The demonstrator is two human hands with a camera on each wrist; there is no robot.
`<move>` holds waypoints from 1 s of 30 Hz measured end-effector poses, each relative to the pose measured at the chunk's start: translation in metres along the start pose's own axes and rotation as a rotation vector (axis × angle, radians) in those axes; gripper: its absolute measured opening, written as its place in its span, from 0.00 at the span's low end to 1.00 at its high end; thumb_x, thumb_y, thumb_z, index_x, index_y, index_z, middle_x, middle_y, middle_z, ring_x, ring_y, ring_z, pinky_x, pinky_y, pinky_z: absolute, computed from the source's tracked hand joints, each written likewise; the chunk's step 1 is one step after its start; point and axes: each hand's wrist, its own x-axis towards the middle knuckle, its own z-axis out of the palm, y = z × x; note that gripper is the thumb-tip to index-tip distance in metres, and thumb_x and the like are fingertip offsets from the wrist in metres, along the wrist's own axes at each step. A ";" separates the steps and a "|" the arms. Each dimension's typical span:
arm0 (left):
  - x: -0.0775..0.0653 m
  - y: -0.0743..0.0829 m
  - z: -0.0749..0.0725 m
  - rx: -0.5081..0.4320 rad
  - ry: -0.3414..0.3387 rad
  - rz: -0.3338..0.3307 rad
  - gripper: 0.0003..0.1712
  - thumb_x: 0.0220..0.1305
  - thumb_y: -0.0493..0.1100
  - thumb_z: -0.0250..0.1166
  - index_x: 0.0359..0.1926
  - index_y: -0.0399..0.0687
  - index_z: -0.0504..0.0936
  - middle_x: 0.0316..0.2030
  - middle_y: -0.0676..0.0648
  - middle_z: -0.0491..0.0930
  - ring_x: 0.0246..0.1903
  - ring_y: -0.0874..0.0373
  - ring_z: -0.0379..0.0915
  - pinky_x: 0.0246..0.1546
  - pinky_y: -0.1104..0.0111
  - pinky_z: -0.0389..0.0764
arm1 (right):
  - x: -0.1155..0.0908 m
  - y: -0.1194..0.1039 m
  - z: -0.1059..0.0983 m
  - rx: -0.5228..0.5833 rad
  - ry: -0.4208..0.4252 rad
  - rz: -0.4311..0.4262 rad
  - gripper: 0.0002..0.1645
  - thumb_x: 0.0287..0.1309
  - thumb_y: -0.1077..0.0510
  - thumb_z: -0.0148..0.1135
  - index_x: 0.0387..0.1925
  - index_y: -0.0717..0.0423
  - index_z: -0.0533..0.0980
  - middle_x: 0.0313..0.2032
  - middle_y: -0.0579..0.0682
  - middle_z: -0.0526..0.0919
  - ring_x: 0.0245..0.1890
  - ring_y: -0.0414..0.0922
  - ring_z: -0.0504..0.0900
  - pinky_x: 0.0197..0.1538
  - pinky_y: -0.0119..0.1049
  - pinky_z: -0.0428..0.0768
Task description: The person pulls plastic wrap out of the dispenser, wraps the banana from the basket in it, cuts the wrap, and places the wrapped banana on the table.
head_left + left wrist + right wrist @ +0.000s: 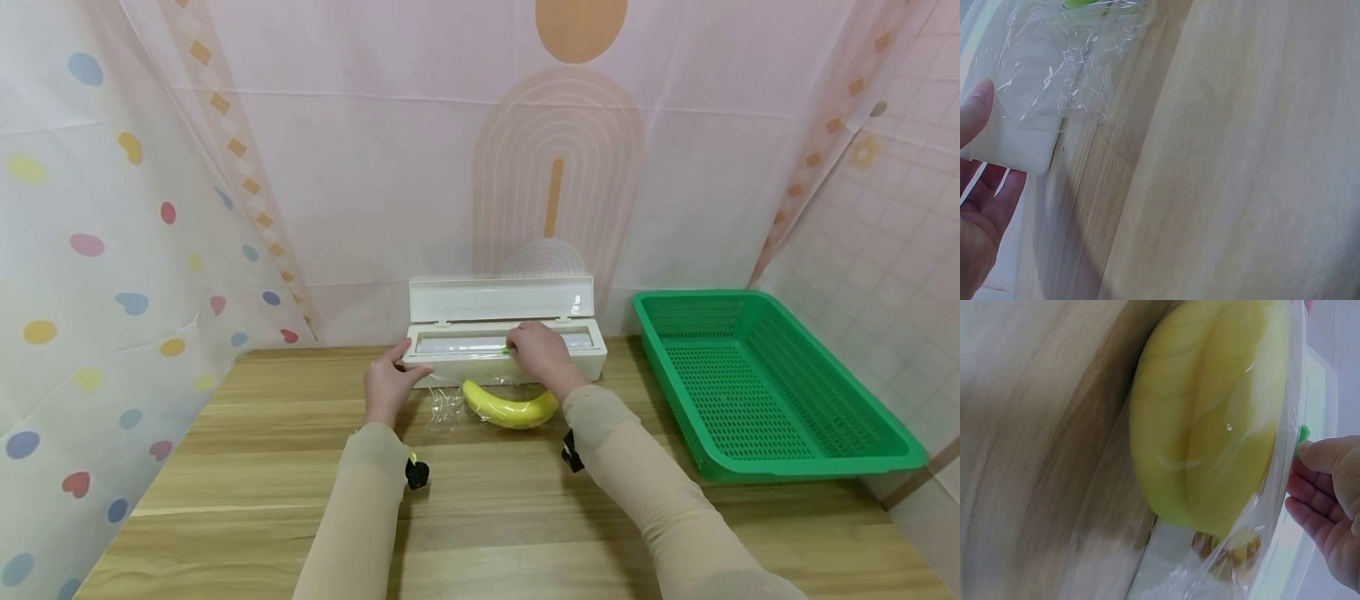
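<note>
A white cling film dispenser (457, 369) stands at the back of the table with its lid (501, 300) raised. My left hand (388, 390) grips the dispenser's left end, the thumb in front and fingers at the end face in the left wrist view. With my right hand (542, 354) I pinch a small green slider (1303, 432) on the dispenser's top front edge. Clear cling film (1054, 69) hangs crumpled over the front. A yellow banana (510, 411) lies directly before the box, and film overlaps it in the right wrist view.
A green plastic basket (678, 400) with a perforated bottom stands to the right of the dispenser. Printed cloth (360, 183) hangs behind the wooden table (247, 475). Black straps with wrist cameras sit at both sleeves.
</note>
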 end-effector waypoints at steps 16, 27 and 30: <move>-0.001 0.002 0.003 -0.015 -0.003 0.002 0.38 0.50 0.41 0.79 0.64 0.44 0.77 0.49 0.37 0.82 0.38 0.50 0.78 0.27 0.76 0.74 | -0.010 0.018 -0.005 -0.014 0.003 0.002 0.10 0.64 0.64 0.59 0.42 0.55 0.84 0.42 0.51 0.85 0.46 0.49 0.82 0.48 0.42 0.82; 0.001 -0.003 0.000 0.006 -0.009 0.004 0.38 0.51 0.42 0.78 0.64 0.44 0.76 0.46 0.37 0.83 0.38 0.50 0.78 0.28 0.74 0.75 | -0.025 0.053 -0.017 -0.106 -0.007 -0.009 0.07 0.64 0.63 0.60 0.38 0.56 0.84 0.39 0.52 0.85 0.41 0.51 0.83 0.43 0.43 0.83; 0.002 -0.003 0.001 0.010 -0.013 0.005 0.38 0.52 0.42 0.78 0.65 0.44 0.76 0.46 0.36 0.82 0.38 0.50 0.78 0.28 0.75 0.75 | -0.028 0.058 -0.019 -0.110 -0.010 -0.019 0.07 0.63 0.64 0.61 0.37 0.57 0.84 0.37 0.52 0.85 0.40 0.50 0.82 0.43 0.43 0.84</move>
